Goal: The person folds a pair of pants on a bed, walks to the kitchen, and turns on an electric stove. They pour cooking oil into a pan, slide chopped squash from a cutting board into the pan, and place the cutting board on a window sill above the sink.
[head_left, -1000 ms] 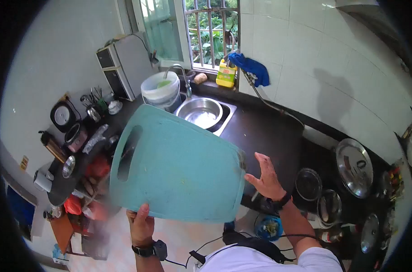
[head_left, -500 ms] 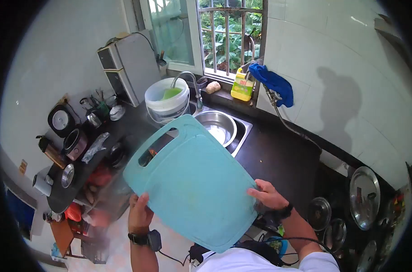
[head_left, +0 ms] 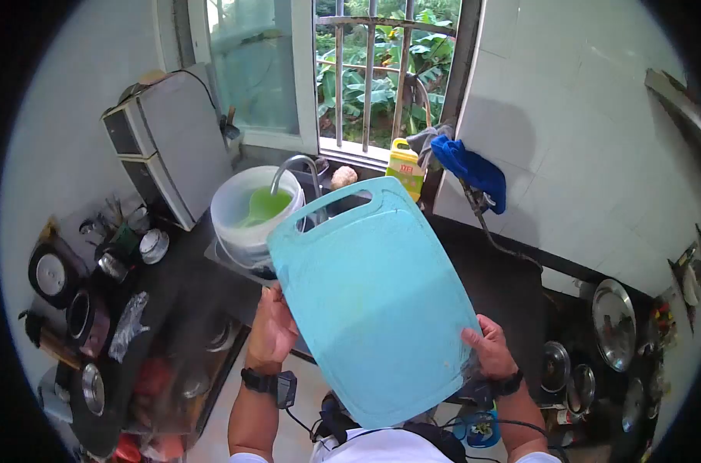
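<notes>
A light blue-green cutting board (head_left: pixel 377 309) with a slot handle at its upper end is held up, slightly tilted, before the counter. My left hand (head_left: pixel 275 324) grips its left edge, most fingers behind it. On the lower right edge is my right hand (head_left: pixel 491 349), thumb on the front face and the other fingers mostly hidden. The board covers the sink and its basin. Just left of the board stands a white bucket (head_left: pixel 231 208) with a green scoop (head_left: pixel 267 204) inside, below the curved faucet (head_left: pixel 295 160).
A yellow bottle (head_left: pixel 404 168) stands on the windowsill, beside a blue cloth (head_left: pixel 471 174) on a pipe. Pot lids (head_left: pixel 614 324) are at the right. A rice cooker (head_left: pixel 87 320) and kettle (head_left: pixel 111 262) stand on the left counter (head_left: pixel 165 309).
The board has turned more upright, its handle end now at the top, hiding the sink. My right hand, off the board in the earliest frame, has closed on its edge. The view has shifted.
</notes>
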The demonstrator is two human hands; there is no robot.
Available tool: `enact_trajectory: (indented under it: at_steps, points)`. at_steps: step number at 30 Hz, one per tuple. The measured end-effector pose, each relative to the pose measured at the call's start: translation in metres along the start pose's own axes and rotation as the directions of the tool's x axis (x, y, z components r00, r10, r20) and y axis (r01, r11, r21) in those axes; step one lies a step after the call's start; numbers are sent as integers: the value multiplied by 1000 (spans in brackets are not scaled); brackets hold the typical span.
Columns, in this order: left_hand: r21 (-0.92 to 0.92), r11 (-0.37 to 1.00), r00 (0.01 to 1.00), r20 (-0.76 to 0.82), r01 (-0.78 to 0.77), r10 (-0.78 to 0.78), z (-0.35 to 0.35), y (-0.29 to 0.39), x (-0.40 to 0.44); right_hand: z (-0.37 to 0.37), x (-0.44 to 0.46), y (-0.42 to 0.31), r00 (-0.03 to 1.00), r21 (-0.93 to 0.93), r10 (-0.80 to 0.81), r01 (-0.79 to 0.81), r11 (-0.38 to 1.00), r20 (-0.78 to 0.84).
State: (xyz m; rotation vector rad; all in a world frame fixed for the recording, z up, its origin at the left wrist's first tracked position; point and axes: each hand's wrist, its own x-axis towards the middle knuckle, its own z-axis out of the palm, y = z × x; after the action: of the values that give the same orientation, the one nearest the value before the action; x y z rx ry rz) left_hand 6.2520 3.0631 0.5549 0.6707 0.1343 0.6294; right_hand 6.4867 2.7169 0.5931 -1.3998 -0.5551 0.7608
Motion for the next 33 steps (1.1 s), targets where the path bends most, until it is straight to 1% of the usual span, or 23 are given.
enact_trajectory:
  at_steps: [3,4,6,7,8,10,11,12,14,16,18,21,22,23,25,26,28,29,31,32,33]
  points:
    - [-19,997,998,16,68,-68,-28,17,32,48,26,-32,985,-61,-78,69,996,-155]
    - [-89,994,998,-6,69,-70,-42,15,40,57,40,-41,970,-137,-142,116,984,-200]
    - [-77,988,986,-91,134,-140,-47,15,38,69,67,-64,927,-296,-267,186,937,-263]
    - [-71,984,975,-138,166,-174,-50,15,35,78,83,-82,896,-391,-355,236,889,-267]
    - [-118,976,968,-154,182,-199,-54,12,31,88,101,-102,860,-481,-439,277,832,-262]
    - [-154,964,957,-166,214,-239,-76,2,19,92,144,-127,786,-614,-571,334,715,-238]
    - [-174,959,952,-172,225,-255,-82,-2,16,91,170,-137,737,-651,-638,374,660,-223]
    - [-164,955,928,-246,245,-280,-78,2,11,90,199,-148,683,-685,-702,415,599,-200]
    - [-189,960,929,-269,207,-253,-86,4,0,96,248,-171,596,-758,-782,421,499,-184]
    - [-196,965,928,-297,173,-227,-98,11,-10,101,294,-191,537,-791,-823,416,449,-185]
    - [-193,970,921,-332,145,-204,-111,21,-21,107,336,-203,485,-763,-848,461,454,-212]
    - [-174,982,873,-465,74,-148,-119,37,-41,116,395,-219,431,-725,-858,491,484,-281]
    - [-149,987,835,-533,63,-134,-116,42,-45,123,409,-225,459,-689,-818,467,554,-346]
    - [-133,990,823,-556,47,-114,-119,44,-49,113,441,-224,441,-656,-841,541,527,-312]
    - [-102,995,795,-602,23,-80,-137,44,-66,124,457,-234,443,-693,-813,447,566,-378]
    - [-177,984,905,-413,32,-104,-169,43,-80,125,468,-236,439,-705,-807,419,573,-395]
    - [-113,993,922,-388,-26,-20,-173,40,-87,119,490,-235,434,-728,-795,359,584,-424]
    - [-83,995,926,-376,-51,16,-169,42,-91,118,493,-231,447,-717,-780,349,603,-439]
    - [-104,991,920,-389,-80,34,-161,45,-93,115,499,-224,467,-696,-750,328,639,-468]
    - [-116,989,917,-397,-93,40,-157,47,-92,115,497,-217,423,-732,-783,324,600,-455]
    - [-117,990,912,-409,-85,30,-158,47,-93,115,498,-211,441,-730,-772,308,610,-459]
